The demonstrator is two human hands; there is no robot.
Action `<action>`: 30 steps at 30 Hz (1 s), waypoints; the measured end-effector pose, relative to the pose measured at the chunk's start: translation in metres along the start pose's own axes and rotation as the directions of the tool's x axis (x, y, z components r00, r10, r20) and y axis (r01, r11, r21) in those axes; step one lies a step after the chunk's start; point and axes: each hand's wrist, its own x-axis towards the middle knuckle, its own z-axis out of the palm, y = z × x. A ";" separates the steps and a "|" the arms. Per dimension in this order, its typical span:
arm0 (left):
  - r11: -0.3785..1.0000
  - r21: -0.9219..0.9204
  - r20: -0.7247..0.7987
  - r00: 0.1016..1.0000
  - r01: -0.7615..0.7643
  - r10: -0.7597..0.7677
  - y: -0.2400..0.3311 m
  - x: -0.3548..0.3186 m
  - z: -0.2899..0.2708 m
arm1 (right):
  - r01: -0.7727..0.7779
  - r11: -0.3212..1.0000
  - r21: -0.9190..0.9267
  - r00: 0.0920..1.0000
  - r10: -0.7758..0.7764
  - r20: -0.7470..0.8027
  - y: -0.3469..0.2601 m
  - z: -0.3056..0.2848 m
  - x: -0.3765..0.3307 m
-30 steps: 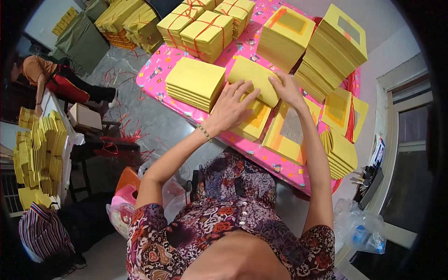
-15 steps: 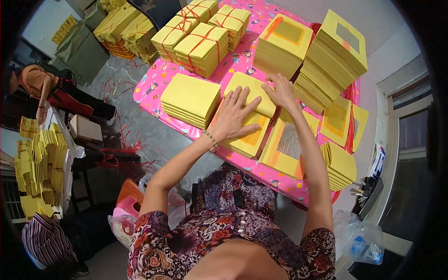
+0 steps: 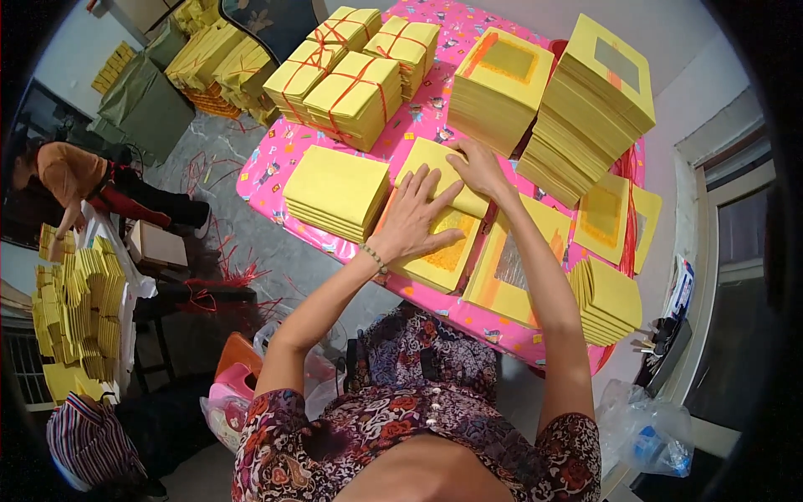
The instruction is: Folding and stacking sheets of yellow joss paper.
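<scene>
The left hand (image 3: 416,219) now lies flat, fingers spread, on the small stack of yellow paper sheets with a gold square centre (image 3: 447,251); half a second ago it pressed the same stack with fingers closer together. The right hand (image 3: 477,167) rests open on the plain yellow sheet (image 3: 442,174) lying across the far edge of that stack, its grip apart and, as far as the view shows, clamped on nothing. The sheet appears to be being smoothed into place. The stack sits on the pink patterned counter (image 3: 276,167). Left of the stack lies a plain yellow pile (image 3: 335,191); beyond it, bundles tied with red string (image 3: 355,96); right of it, tall yellow stacks (image 3: 590,109). Far left of the stack, another person (image 3: 75,180) bends over a grey floor.
</scene>
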 end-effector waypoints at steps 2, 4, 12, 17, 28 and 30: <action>0.998 -0.060 -0.009 1.000 -0.003 0.003 -0.002 -0.001 -0.001 | -0.011 1.000 -0.011 1.000 0.011 -0.019 -0.001 0.003 -0.001; 0.996 -0.089 -0.001 1.000 -0.010 0.010 -0.006 -0.003 0.000 | -0.029 0.999 -0.038 0.999 0.027 -0.033 -0.007 0.003 -0.005; 0.999 0.033 0.112 0.994 -0.012 0.009 -0.004 -0.004 -0.008 | -0.057 0.989 -0.140 0.993 0.041 -0.113 -0.013 0.012 -0.007; 0.997 0.075 0.108 0.994 -0.035 0.026 -0.004 -0.008 -0.005 | -0.102 0.983 -0.155 0.994 0.095 -0.054 -0.022 0.010 -0.008; 0.997 0.068 0.134 0.991 -0.029 0.020 0.001 -0.006 -0.012 | -0.014 0.977 -0.212 0.953 -0.051 -0.298 -0.028 0.008 -0.023; 0.998 0.068 0.135 0.991 -0.019 0.010 0.001 -0.008 -0.014 | -0.028 0.989 -0.146 0.916 -0.034 -0.400 -0.025 0.006 -0.034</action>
